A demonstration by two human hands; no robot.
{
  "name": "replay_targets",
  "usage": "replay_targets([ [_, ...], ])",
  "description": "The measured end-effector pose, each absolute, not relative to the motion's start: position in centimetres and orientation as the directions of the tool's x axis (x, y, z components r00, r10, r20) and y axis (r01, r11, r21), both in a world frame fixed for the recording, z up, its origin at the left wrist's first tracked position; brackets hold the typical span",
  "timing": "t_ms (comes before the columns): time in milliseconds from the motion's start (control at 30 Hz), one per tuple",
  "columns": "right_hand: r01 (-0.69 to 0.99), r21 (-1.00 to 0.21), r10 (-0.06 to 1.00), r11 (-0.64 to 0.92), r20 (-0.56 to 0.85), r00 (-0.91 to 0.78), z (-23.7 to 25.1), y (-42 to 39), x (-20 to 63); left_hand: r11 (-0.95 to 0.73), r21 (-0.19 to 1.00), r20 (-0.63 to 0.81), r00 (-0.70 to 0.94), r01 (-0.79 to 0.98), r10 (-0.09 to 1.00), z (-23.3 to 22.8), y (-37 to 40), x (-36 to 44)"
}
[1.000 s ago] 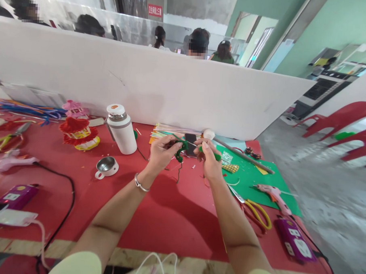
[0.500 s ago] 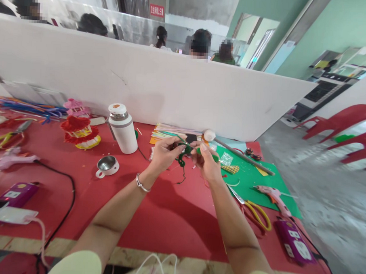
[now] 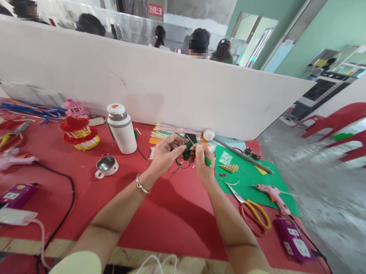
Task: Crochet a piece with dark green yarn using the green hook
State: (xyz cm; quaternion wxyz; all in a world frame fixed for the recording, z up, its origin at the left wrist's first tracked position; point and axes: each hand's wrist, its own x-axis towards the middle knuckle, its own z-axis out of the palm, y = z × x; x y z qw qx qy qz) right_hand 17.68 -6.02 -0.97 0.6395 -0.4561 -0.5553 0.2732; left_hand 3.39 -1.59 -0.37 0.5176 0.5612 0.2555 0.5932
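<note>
My left hand (image 3: 164, 155) pinches a small dark green crochet piece (image 3: 187, 153) above the red table, with a strand of green yarn running up over the fingers. A loose yarn tail hangs below the piece. Close beside it, my right hand (image 3: 204, 168) is closed round a crochet hook with a green handle (image 3: 208, 160). The hook's thin metal shaft reaches up and left to the yarn work. Fingers partly hide the stitches, so I cannot tell exactly where the hook's tip sits.
A white thermos (image 3: 122, 130) and its metal-lined cup (image 3: 107, 166) stand left of my hands. To the right lie scissors (image 3: 255, 215), a pink glue gun (image 3: 274, 197) and a purple power box (image 3: 293, 238) on or near a green sheet (image 3: 253, 184). A white partition (image 3: 173, 92) closes the back.
The crochet hook has swung: its handle now points down and right more steeply, with the metal shaft showing above the piece. My right hand has turned and lowered slightly; the yarn tail has shifted.
</note>
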Motion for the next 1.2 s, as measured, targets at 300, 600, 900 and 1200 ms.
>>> replay_targets([
  [300, 0.119, -0.879, 0.856, 0.461, 0.476, 0.201, -1.3, -5.6, 17.3, -0.282, 0.918, 0.344, 0.206, -0.279, 0.916, -0.6, -0.8, 2.8],
  [600, 0.063, -0.907, 0.892, 0.416, 0.42, 0.168, -1.6, -5.4, 17.3, -0.316, 0.916, 0.371, 0.228, -0.246, 0.9, -0.6, -0.4, 2.4],
  [900, 0.122, -0.905, 0.881, 0.408, 0.426, 0.207, -1.1, -5.5, 17.2, -0.315, 0.913, 0.39, 0.33, -0.258, 0.86, -0.8, 0.2, 2.4],
  [1200, 0.065, -0.885, 0.858, 0.462, 0.464, 0.218, -2.1, -5.2, 17.3, -0.335, 0.915, 0.388, 0.264, -0.225, 0.883, -0.5, 0.0, 2.3],
])
